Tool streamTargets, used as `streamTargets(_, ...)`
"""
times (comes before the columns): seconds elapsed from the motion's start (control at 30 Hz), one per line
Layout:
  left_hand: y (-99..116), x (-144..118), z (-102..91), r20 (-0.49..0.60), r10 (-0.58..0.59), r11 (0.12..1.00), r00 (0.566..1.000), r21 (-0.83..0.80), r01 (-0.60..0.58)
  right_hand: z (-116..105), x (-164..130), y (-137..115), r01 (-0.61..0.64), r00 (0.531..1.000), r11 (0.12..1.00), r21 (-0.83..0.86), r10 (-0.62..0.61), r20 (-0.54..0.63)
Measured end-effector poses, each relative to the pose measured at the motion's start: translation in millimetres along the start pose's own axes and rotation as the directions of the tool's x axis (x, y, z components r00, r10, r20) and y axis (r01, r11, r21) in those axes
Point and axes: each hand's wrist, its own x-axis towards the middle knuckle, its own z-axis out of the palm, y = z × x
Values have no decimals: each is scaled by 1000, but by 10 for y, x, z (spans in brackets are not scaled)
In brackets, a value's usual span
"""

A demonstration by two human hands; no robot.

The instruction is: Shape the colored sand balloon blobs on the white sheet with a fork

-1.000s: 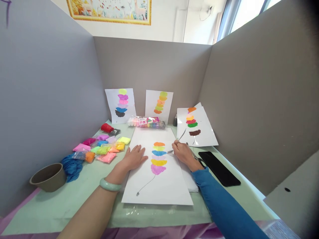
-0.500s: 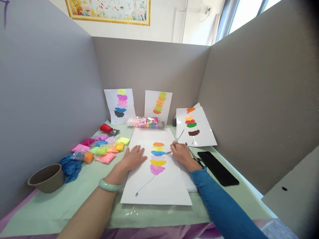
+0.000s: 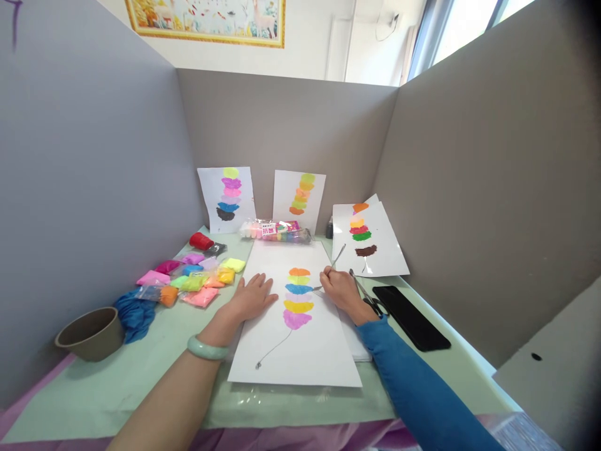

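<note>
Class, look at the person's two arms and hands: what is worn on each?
The left hand is bare, its forearm unsleeved, with a smooth pale green bangle round the wrist. The right hand is bare too; its arm wears a long blue sleeve reaching the wrist.

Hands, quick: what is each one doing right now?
Left hand: open, flat on the paper, holding nothing.
Right hand: closed on a thin metal tool, its tip at the blue patch.

The framed picture (image 3: 206, 19) on the far wall is cut off by the top edge, the scissors (image 3: 369, 297) lie partly hidden behind the right hand (image 3: 340, 291), and the label on the clay pack (image 3: 275, 230) is too small to read.
</note>
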Motion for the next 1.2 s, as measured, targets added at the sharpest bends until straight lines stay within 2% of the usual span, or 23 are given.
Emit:
streamTargets(0.17, -20, 18, 32, -20, 5, 1000, 1000, -1, -5, 2, 16, 67, -14, 997, 995, 94, 21, -75)
streamTargets(0.27, -18, 13, 33, -18, 3, 1000, 1000, 3, -3, 25, 38, 130, -53, 994, 943, 328, 83, -77)
streamTargets(0.33, -12, 7, 26, -15, 1, 1000, 1000, 6, -1, 41, 53, 165, -109, 988, 827, 551, 150, -29)
streamTargets(0.4, -7, 5, 19, -8, -5, 1000, 1000, 8, 5, 49, 62, 187, -177, 979, 672, 719, 193, 61)
streamTargets(0.47, -5, 8, 16, -3, -8, 1000, 1000, 8, 8, 50, 64, 195, -219, 973, 558, 800, 188, 135)
streamTargets(0.53, -8, 13, 18, -1, -8, 1000, 1000, 6, 8, 50, 61, 194, -223, 973, 506, 833, 167, 159)
streamTargets(0.7, -20, 19, 28, -2, -6, 1000, 1000, -4, 6, 80, 67, 219, -203, 977, 496, 845, 164, 138)
streamTargets(0.93, -27, 18, 30, -5, -2, 1000, 1000, -19, 2, 153, 144, 410, -208, 978, 568, 796, 124, 167)
streamTargets(1.1, -19, 11, 24, -11, -3, 1000, 1000, -11, 3, 149, 146, 456, -241, 970, 531, 812, 102, 221)
streamTargets(1.2, -9, 6, 13, -13, -12, 1000, 1000, -1, 12, 154, 137, 448, -237, 970, 542, 807, 90, 225)
